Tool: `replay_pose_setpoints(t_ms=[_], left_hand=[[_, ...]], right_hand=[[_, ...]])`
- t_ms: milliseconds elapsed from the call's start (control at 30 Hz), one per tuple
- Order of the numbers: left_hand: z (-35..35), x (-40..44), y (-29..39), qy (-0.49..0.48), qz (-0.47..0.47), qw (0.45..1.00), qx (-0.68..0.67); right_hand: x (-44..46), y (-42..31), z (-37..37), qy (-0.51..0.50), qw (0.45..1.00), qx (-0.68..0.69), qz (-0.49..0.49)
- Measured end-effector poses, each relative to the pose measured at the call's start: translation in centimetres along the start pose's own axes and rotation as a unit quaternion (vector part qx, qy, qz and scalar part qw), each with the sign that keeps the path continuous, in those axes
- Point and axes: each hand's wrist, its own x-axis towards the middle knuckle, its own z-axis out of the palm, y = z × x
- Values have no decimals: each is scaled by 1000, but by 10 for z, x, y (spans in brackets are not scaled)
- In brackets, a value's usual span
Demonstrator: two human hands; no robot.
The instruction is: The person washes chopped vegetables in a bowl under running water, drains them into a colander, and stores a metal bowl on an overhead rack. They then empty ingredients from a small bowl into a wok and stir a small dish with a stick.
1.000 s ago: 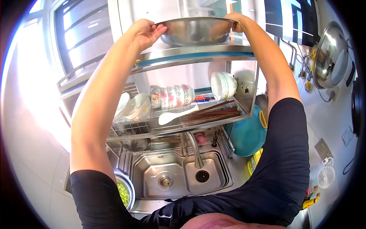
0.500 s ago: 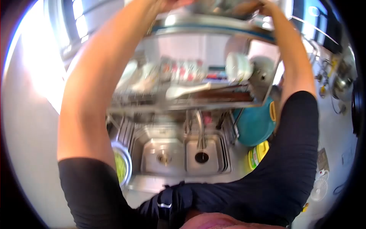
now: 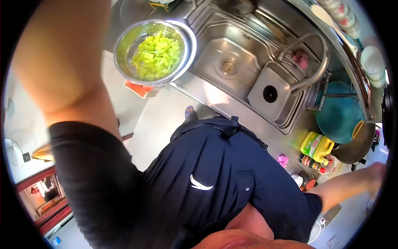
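Note:
My left forearm (image 3: 66, 58) stretches up past the top left edge, so the hand itself is out of view. Beside that arm a perforated metal colander (image 3: 123, 62) holds chopped light-green vegetable pieces (image 3: 155, 58). It rests in or on a second round bowl (image 3: 191, 45) next to the sink. At the far right edge, my right hand (image 3: 376, 176) is smeared and partly cut off. Its fingers cannot be made out, nor whether anything is in them. Nearest to it are a dark pan (image 3: 360, 145) and several bottles.
The double steel sink (image 3: 211, 76) with a curved faucet (image 3: 323, 62) lies ahead. To its right are a teal basin (image 3: 338, 110), a yellow oil jug (image 3: 317, 145) and a pink cloth (image 3: 282, 160). A dish rack with cups (image 3: 346, 18) overhangs the upper right.
My view has swung down and left from the dish rack. Both arms, raised to the rack's top before, are now apart, the right one lowered to the right. The colander shows fully.

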Motion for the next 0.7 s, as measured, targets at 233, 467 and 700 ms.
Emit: replay_pose_setpoints(t_ms=[233,467,700], left_hand=[[-46,-171,-55,175,-129,975,33],[-119,-389,-104,222,-446,864,69],[-143,-419,-148,184,-665,721,-68]], right_hand=[[-273,-185,52,-506,837,48,204],[-323,-289,105,-624,727,55,280],[-359,-389,204,-640,307,271,650]])
